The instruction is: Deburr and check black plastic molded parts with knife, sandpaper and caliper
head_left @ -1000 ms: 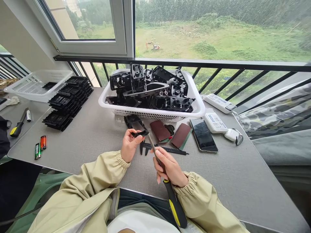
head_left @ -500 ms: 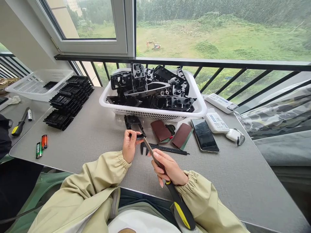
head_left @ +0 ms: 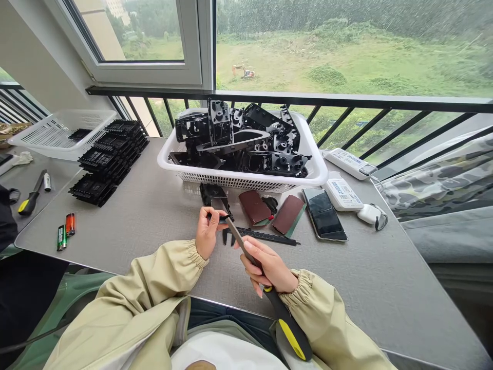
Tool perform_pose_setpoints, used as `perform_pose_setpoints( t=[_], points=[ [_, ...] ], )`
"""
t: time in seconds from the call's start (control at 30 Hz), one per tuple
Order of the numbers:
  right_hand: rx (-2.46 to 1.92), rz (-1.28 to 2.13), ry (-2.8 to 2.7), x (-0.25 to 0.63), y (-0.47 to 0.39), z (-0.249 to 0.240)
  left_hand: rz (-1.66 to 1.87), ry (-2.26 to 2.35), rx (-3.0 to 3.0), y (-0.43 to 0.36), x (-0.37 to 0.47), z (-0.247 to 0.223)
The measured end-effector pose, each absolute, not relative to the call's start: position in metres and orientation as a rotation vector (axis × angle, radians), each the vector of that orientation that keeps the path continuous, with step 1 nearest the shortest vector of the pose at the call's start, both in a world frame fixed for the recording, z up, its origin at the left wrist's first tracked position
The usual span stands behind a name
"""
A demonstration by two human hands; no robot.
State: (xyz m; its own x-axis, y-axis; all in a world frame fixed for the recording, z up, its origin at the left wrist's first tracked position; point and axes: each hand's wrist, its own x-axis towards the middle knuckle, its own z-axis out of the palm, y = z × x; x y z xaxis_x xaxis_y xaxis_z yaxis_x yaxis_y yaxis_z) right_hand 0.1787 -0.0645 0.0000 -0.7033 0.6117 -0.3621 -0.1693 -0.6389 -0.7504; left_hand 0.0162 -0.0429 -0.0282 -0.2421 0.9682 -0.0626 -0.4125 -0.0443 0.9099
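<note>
Pinched in my left hand (head_left: 207, 234) is the near end of a black plastic part (head_left: 216, 194), whose far end points toward the basket. My right hand (head_left: 267, 264) is wrapped round the blade of a flat metal file (head_left: 239, 239). The file's black and yellow handle (head_left: 290, 329) hangs below that hand, by my sleeve. Its tip meets or nearly meets the plastic part's edge, beside my left fingers. Behind my hands a black caliper (head_left: 265, 236) lies on the table, partly covered by the file and my right hand.
A white basket (head_left: 246, 177) heaped with black plastic parts stands behind. Two brown sandpaper pieces (head_left: 288, 215), a phone (head_left: 325, 215) and white boxes (head_left: 344, 192) lie to the right. Stacked black parts (head_left: 110, 159), two lighters (head_left: 61, 237) and another file (head_left: 33, 194) are left.
The black plastic part has shifted and tilted slightly to the right in my left hand. The file's handle has swung a little; both hands keep their grip.
</note>
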Motion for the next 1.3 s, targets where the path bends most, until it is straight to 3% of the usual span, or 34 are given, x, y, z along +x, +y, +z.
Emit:
perform_pose_setpoints(
  t=[1.3],
  points=[
    [-0.951,2.215,-1.138,0.179,-0.066,0.001,1.622,1.132,0.782,-0.046,0.019,-0.030]
  ],
)
